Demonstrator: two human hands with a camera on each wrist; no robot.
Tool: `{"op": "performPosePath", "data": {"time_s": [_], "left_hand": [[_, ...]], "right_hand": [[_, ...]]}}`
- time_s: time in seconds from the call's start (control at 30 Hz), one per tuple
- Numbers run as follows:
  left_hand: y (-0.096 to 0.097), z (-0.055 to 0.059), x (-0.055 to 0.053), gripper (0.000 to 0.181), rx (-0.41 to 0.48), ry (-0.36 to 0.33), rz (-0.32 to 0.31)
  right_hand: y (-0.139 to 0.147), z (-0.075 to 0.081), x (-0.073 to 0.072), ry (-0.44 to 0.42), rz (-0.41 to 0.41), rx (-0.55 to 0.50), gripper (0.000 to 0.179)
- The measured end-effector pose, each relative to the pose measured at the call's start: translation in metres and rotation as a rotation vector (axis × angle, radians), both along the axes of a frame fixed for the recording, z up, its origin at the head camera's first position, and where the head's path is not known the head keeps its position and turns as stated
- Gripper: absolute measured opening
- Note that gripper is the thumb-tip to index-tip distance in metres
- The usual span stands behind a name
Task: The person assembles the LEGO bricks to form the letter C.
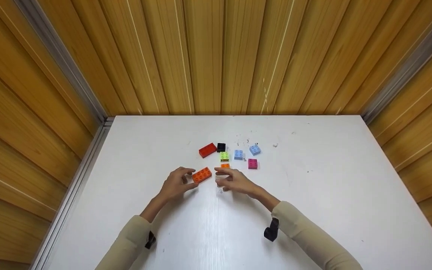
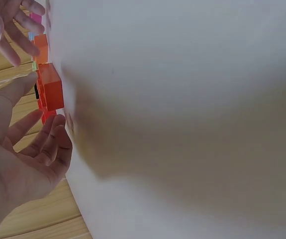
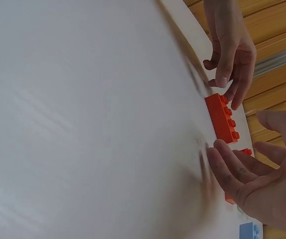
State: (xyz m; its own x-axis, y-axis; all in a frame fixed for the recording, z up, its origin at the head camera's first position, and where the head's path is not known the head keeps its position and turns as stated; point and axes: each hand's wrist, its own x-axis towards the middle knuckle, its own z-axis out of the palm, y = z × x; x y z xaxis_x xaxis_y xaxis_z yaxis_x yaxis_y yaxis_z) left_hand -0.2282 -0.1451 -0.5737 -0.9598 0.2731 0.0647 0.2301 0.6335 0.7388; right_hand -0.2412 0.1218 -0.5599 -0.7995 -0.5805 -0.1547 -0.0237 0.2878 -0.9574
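A long orange brick (image 1: pixel 202 175) with two rows of studs lies on the white table, studs up. My left hand (image 1: pixel 176 183) is at its left end, thumb on the near side and fingers on the far side, spread apart; whether they touch it I cannot tell. To the right of the brick is my right hand (image 1: pixel 236 180), fingers loosely bent and holding nothing. A small orange brick (image 1: pixel 225 165) lies just beyond its fingertips, partly hidden by them. Seen from the left wrist, the long orange brick (image 2: pixel 50 87) stands apart from the right hand (image 2: pixel 8 27).
Behind the hands lie a red brick (image 1: pixel 207 150), a black brick (image 1: pixel 221 147), a lime brick (image 1: pixel 224 156), two light blue bricks (image 1: pixel 238 154) and a magenta brick (image 1: pixel 252 164). Small crumbs dot the table's far part. Wood-patterned walls (image 1: pixel 204 56) stand around the table.
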Motion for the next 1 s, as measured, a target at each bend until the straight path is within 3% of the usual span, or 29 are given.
{"op": "performPosePath", "data": {"time_s": [0.17,0.37,0.63,0.83,1.0], "left_hand": [[0.005,-0.003,-0.001,0.041,-0.027,-0.04,0.047],[0.008,-0.005,-0.002,0.035,-0.013,-0.037,0.027],[0.008,-0.01,0.005,0.036,0.024,-0.075,-0.1],[0.013,-0.014,0.004,0.034,0.044,-0.021,-0.19],[0.022,-0.01,0.001,0.032,0.07,-0.002,-0.24]], "right_hand": [[-0.011,-0.005,-0.002,-0.017,-0.008,-0.007,0.06],[-0.013,-0.007,-0.002,-0.02,-0.001,-0.033,0.058],[-0.007,-0.016,0.006,0.098,-0.003,0.049,0.055],[-0.005,-0.019,0.01,0.265,-0.015,0.165,0.047],[-0.002,-0.014,0.01,0.356,-0.046,0.22,0.036]]}}
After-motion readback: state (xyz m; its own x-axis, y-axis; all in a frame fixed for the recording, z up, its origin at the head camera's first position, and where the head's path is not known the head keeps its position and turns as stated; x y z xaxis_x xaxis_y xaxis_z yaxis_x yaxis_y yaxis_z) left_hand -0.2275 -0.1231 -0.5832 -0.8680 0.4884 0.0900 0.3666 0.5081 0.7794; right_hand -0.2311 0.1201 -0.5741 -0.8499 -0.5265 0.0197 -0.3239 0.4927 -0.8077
